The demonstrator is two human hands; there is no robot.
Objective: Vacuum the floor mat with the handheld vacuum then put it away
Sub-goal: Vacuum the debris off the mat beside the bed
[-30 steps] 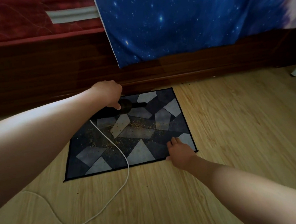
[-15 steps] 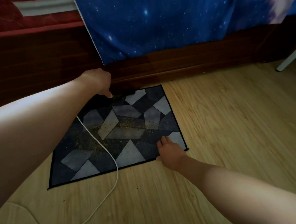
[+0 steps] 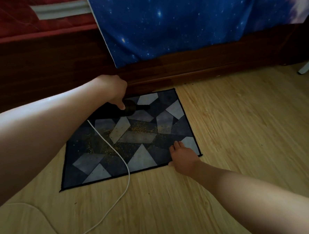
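Left hand (image 3: 115,91) grips the vacuum (image 3: 131,109), its nozzle back out along the far edge of the mat (image 3: 91,162). Right hand (image 3: 182,157) lies flat, pinning the near corner. Crumbs (image 3: 140,129) mid-mat are still unswept.

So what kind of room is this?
Most likely a bedroom: a dark wooden bed frame with a starry blue sheet hanging over it, and a small patterned mat beside it on the wood floor.

Both arms outstretched, left hand (image 3: 112,89) curled in a grip, right hand (image 3: 184,157) flat, fingers straight
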